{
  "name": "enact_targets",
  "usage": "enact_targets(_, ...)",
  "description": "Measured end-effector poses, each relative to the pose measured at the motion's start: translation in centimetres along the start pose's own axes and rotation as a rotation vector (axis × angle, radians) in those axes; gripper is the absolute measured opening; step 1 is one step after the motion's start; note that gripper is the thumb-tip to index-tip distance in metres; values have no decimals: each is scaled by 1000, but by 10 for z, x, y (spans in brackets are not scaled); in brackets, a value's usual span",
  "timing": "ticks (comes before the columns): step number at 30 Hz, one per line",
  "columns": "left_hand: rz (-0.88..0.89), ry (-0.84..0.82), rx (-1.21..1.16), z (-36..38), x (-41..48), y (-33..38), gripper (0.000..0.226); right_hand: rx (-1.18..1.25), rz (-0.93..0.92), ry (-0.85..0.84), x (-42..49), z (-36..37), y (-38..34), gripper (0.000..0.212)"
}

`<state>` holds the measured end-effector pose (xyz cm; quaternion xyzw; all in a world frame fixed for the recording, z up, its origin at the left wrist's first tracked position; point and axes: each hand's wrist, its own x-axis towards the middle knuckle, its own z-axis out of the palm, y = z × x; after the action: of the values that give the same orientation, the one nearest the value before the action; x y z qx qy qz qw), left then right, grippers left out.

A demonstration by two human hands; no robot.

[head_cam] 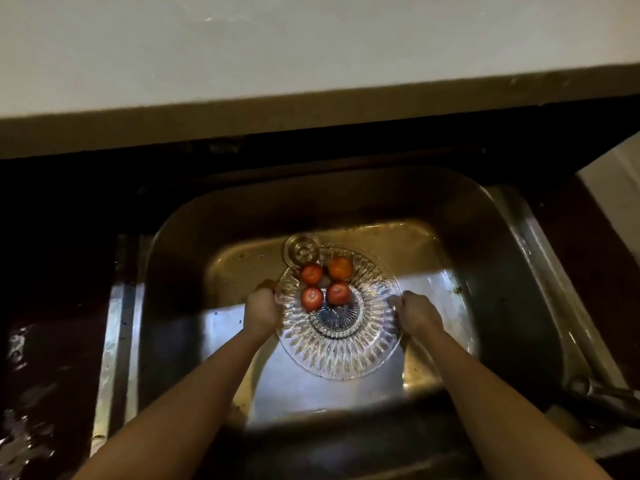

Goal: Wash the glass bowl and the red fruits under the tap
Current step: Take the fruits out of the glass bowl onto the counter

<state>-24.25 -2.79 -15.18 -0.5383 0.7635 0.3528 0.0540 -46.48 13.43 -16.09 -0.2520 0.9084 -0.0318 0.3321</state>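
Note:
A cut-glass bowl [341,344] hangs over the steel sink [512,271], tilted away from me. Several red fruits [325,282] have gathered at its far side. My left hand [263,311] grips the bowl's left rim with curled fingers. On the opposite rim my right hand [417,313] holds the bowl the same way. The tap [602,396] juts in at the lower right, and no water stream shows.
A round drain strainer [302,250] lies in the sink bottom just beyond the bowl. Dark, wet countertop [45,341] surrounds the sink on the left. A pale wall [311,39] rises behind the counter's back edge.

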Motion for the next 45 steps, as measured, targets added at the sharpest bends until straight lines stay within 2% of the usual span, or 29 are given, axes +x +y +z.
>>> enact_targets(11,36,77,-22,9,-7,1,41,-223,-4,54,0,7,1,46)
enact_targets(13,50,143,21,12,-13,4,44,-264,10,106,-4,4,-2,44)
enact_targets(15,105,192,34,17,-21,11,41,-265,-44,234,-9,1,-8,37)
enact_targets(17,145,143,-32,25,-27,20,47,-148,-203,343,-15,3,-19,29)
enact_targets(20,94,72,-135,33,-24,31,59,44,-442,267,-24,18,-42,37)
enact_targets(22,54,65,-166,37,-20,33,60,174,-439,172,-27,29,-56,47)
enact_targets(25,38,66,-210,41,-15,32,54,346,-328,127,-26,40,-69,48)
enact_targets(28,55,62,-254,42,-14,31,50,391,-258,117,-25,45,-74,47)
enact_targets(31,54,57,-281,38,-17,31,48,383,-281,140,-31,47,-76,45)
enact_targets(36,62,76,-340,4,-36,36,49,399,-369,160,-55,24,-88,48)
enact_targets(40,105,173,-382,-54,-66,51,47,474,-483,187,-93,-17,-113,46)
enact_targets(45,259,324,-414,-143,-115,87,44,564,-618,371,-154,-95,-147,42)
